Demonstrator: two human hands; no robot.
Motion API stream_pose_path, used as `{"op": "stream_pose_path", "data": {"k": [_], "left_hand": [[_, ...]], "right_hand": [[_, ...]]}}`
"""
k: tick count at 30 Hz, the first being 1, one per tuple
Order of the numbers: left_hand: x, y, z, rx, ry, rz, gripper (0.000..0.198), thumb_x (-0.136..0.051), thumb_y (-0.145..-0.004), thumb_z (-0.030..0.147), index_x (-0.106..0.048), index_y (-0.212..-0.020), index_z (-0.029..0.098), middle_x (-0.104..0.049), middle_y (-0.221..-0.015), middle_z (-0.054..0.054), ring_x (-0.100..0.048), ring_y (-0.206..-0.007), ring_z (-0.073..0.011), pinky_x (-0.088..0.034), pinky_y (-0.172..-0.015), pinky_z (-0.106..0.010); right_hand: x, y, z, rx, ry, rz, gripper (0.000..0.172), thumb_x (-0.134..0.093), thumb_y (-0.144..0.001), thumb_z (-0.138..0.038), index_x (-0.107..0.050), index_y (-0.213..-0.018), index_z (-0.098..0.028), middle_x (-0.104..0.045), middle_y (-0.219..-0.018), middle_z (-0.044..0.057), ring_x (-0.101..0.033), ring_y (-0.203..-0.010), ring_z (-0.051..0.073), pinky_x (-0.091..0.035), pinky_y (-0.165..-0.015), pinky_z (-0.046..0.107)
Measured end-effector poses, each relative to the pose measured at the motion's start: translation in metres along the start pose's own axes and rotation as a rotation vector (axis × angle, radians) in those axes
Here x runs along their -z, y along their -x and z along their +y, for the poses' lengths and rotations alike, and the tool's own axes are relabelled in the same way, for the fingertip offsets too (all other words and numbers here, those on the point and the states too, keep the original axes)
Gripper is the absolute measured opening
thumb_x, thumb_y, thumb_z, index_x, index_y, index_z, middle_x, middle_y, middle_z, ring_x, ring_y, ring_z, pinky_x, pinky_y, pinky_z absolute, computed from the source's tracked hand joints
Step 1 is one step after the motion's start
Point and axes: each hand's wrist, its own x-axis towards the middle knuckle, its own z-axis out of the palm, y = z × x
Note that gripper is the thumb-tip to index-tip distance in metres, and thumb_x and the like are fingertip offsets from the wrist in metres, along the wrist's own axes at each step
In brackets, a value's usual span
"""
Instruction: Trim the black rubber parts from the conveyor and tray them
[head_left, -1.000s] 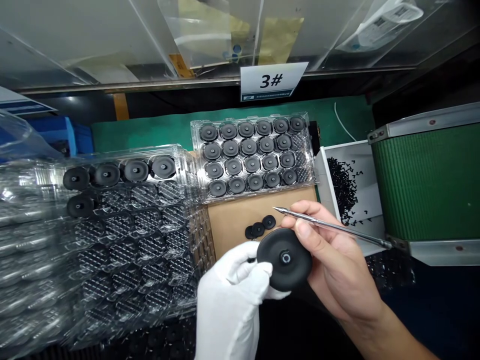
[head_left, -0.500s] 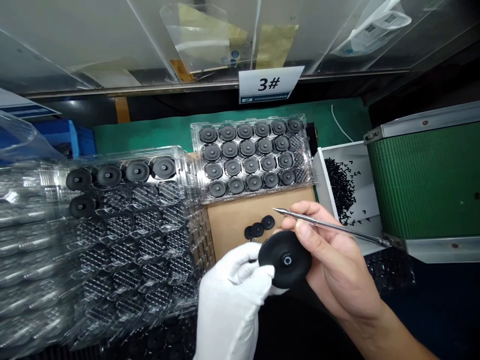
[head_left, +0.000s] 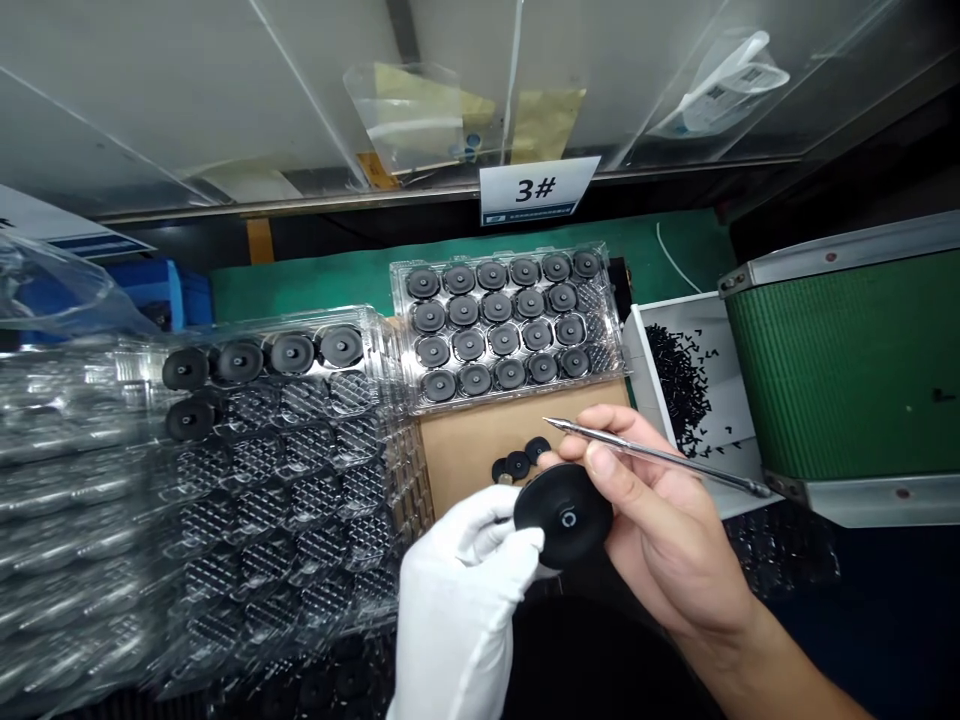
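Note:
A round black disc [head_left: 564,515] with a small ring at its centre is gripped between both my hands, low in the middle of the view. My left hand [head_left: 461,590], in a white glove, pinches its left edge. My bare right hand [head_left: 660,530] supports the disc's right side and also holds thin metal tweezers [head_left: 652,455], whose tip points left above the disc. Three small black discs [head_left: 517,463] lie on the brown cardboard [head_left: 480,440] just behind my hands.
A clear tray [head_left: 510,320] filled with several black discs lies behind the cardboard. A stack of clear trays [head_left: 277,470] on the left carries a few discs in its top rows. A white bin [head_left: 694,375] holds small black parts. A green conveyor [head_left: 855,360] stands right.
The disc and both hands sit slightly higher and closer together than before; the view has tilted a little. The grip on disc and tweezers is unchanged.

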Motion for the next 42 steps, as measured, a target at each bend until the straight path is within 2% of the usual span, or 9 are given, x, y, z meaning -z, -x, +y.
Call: {"op": "stream_pose_path", "data": {"k": [3, 7, 11, 14, 17, 23, 28, 36, 42], "left_hand": [[-0.003, -0.004, 0.005, 0.066, 0.078, -0.068, 0.016, -0.084, -0.076, 0.03, -0.081, -0.089, 0.022, -0.077, -0.083, -0.005, -0.073, -0.074, -0.0206, -0.063, -0.069, -0.026], [-0.001, 0.001, 0.012, 0.006, 0.065, -0.068, 0.008, -0.081, -0.079, 0.027, -0.08, -0.086, 0.024, -0.076, -0.084, -0.004, -0.071, -0.073, -0.0183, -0.059, -0.065, -0.022], [0.001, 0.006, 0.018, -0.005, 0.065, -0.095, 0.01, -0.08, -0.082, 0.029, -0.08, -0.09, 0.023, -0.075, -0.082, -0.003, -0.068, -0.072, -0.017, -0.056, -0.062, -0.021], [0.001, 0.009, 0.021, -0.009, 0.066, -0.101, 0.018, -0.08, -0.082, 0.029, -0.08, -0.098, 0.021, -0.076, -0.09, -0.004, -0.067, -0.071, -0.0169, -0.057, -0.063, -0.023], [0.002, 0.013, 0.022, -0.024, 0.058, -0.106, 0.021, -0.081, -0.082, 0.029, -0.079, -0.1, 0.019, -0.076, -0.095, -0.004, -0.069, -0.074, -0.0166, -0.059, -0.068, -0.024], [0.002, 0.02, 0.024, -0.07, 0.068, -0.125, 0.018, -0.081, -0.083, 0.028, -0.077, -0.098, 0.019, -0.075, -0.087, -0.002, -0.071, -0.08, -0.0177, -0.059, -0.07, -0.022], [0.002, 0.027, 0.025, -0.127, 0.016, -0.149, 0.025, -0.082, -0.083, 0.03, -0.077, -0.105, 0.019, -0.077, -0.098, -0.006, -0.072, -0.082, -0.0206, -0.06, -0.073, -0.027], [-0.001, 0.037, 0.027, -0.131, -0.006, -0.193, 0.031, -0.082, -0.082, 0.033, -0.078, -0.109, 0.018, -0.078, -0.105, -0.009, -0.073, -0.077, -0.0204, -0.061, -0.069, -0.028], [-0.002, 0.039, 0.025, -0.123, -0.011, -0.225, 0.029, -0.081, -0.084, 0.033, -0.077, -0.108, 0.018, -0.078, -0.102, -0.008, -0.072, -0.08, -0.0207, -0.061, -0.07, -0.028]], "right_hand": [[0.001, 0.003, -0.004, 0.097, 0.111, 0.03, 0.017, -0.067, -0.1, -0.026, -0.07, -0.116, -0.028, -0.079, -0.104, 0.001, -0.076, -0.11, 0.02, -0.065, -0.097, 0.031], [0.006, 0.012, -0.011, 0.279, 0.262, 0.083, 0.017, -0.062, -0.103, -0.026, -0.07, -0.117, -0.026, -0.078, -0.103, 0.003, -0.074, -0.113, 0.023, -0.063, -0.102, 0.035], [0.009, 0.025, -0.018, 0.44, 0.418, 0.038, 0.02, -0.062, -0.102, -0.02, -0.072, -0.117, -0.026, -0.075, -0.103, 0.004, -0.074, -0.111, 0.023, -0.062, -0.102, 0.037], [0.008, 0.033, -0.024, 0.557, 0.595, -0.012, 0.022, -0.066, -0.097, -0.014, -0.076, -0.112, -0.025, -0.073, -0.112, 0.005, -0.072, -0.113, 0.022, -0.061, -0.103, 0.034], [0.004, 0.04, -0.027, 0.641, 0.705, -0.007, 0.025, -0.067, -0.094, -0.009, -0.076, -0.111, -0.024, -0.074, -0.112, 0.006, -0.071, -0.114, 0.022, -0.06, -0.102, 0.034], [-0.002, 0.053, -0.03, 0.674, 0.737, 0.032, 0.027, -0.071, -0.09, -0.007, -0.074, -0.108, -0.027, -0.075, -0.112, 0.005, -0.072, -0.11, 0.023, -0.061, -0.1, 0.037], [-0.002, 0.066, -0.031, 0.699, 0.745, 0.026, 0.03, -0.071, -0.089, -0.006, -0.074, -0.109, -0.027, -0.074, -0.112, 0.005, -0.071, -0.112, 0.025, -0.06, -0.101, 0.042], [0.003, 0.086, -0.032, 0.769, 0.827, 0.05, 0.035, -0.072, -0.087, -0.005, -0.072, -0.114, -0.028, -0.074, -0.114, 0.004, -0.069, -0.116, 0.026, -0.059, -0.104, 0.045], [0.004, 0.091, -0.029, 0.783, 0.85, 0.081, 0.034, -0.072, -0.087, -0.005, -0.072, -0.113, -0.027, -0.074, -0.114, 0.005, -0.069, -0.116, 0.027, -0.059, -0.104, 0.046]]}}
